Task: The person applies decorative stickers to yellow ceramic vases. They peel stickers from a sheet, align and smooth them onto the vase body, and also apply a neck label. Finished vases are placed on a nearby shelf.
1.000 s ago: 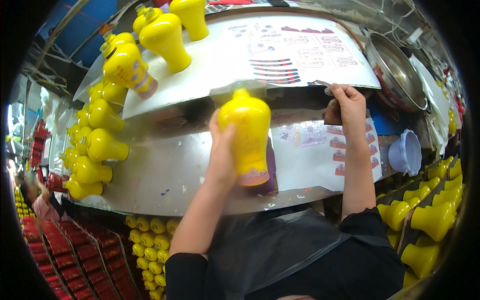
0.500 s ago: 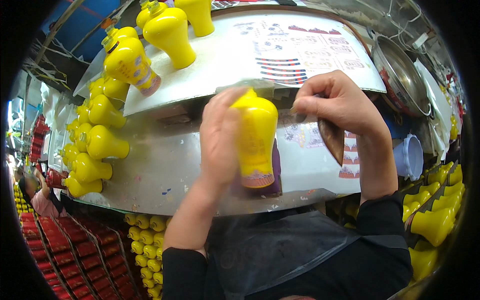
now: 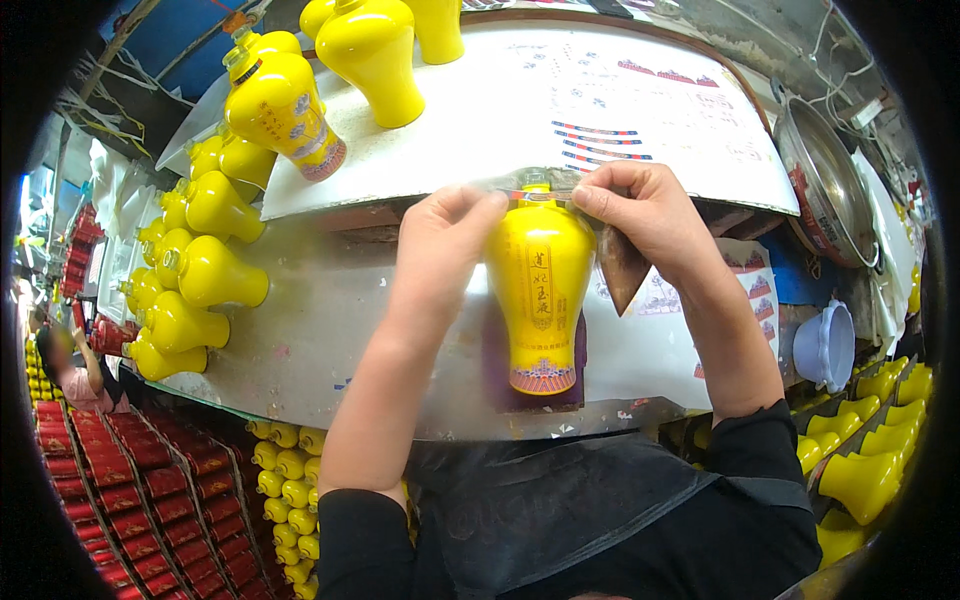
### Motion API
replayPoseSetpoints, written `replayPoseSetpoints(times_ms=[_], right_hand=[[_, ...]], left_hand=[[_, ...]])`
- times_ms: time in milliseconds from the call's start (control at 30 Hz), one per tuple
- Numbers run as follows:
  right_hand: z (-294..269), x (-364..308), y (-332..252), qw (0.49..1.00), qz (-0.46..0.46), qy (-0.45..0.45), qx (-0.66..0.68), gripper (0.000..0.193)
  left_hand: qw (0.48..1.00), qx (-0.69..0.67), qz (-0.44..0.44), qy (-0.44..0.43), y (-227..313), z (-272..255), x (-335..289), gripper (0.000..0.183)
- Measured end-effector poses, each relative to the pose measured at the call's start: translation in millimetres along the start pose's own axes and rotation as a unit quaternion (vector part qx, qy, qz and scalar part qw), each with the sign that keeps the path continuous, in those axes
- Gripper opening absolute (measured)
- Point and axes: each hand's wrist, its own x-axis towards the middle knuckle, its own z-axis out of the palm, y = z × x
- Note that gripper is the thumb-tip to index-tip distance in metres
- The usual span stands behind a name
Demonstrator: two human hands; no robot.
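A yellow bottle (image 3: 553, 235) with printed decoration and a patterned band at its base lies in front of me, neck pointing away. Under it is a purple pad (image 3: 497, 355). A thin red-and-dark strip (image 3: 515, 194) crosses the bottle's neck. My left hand (image 3: 438, 245) pinches the strip's left end. At its right end, the fingers of my right hand (image 3: 655, 215) are pinched together. A brown pointed scraper (image 3: 622, 275) hangs below my right palm, seemingly held by the hidden fingers.
Beyond the metal tabletop (image 3: 390, 380), a white board (image 3: 480, 110) carries decal sheets and more curved strips (image 3: 605, 142). Plain yellow bottles (image 3: 210, 280) lie at left; a decorated bottle (image 3: 285, 115) stands behind. A metal basin (image 3: 825, 165) and pale bucket (image 3: 825, 345) are at right.
My left hand has moved from the bottle's side up to its neck. My right hand has come in to the neck, and the strip now stretches across it.
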Motion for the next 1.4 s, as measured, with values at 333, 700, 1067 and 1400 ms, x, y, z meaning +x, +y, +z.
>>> replayPoseSetpoints(times_ms=[333, 700, 1067, 1400], right_hand=[[9.3, 4.3, 1.6, 0.997, 0.015, 0.019, -0.071, 0.019], [-0.2, -12.7, -35.9, 0.984, -0.125, -0.024, -0.122, 0.019], [3.3, -1.8, -3.0, 0.994, 0.005, 0.010, -0.110, 0.020], [14.3, -7.6, -1.6, 0.997, 0.008, 0.027, -0.073, 0.015]], left_hand=[[0.996, -0.020, 0.034, 0.076, -13.3, 12.9, 7.5, 0.014], [0.902, 0.342, 0.217, -0.152, 23.8, -2.6, 21.5, 0.030], [0.991, 0.130, -0.018, -0.034, -0.1, -11.1, 12.6, 0.013], [0.999, -0.013, -0.030, 0.012, -9.8, 2.4, 3.4, 0.011]])
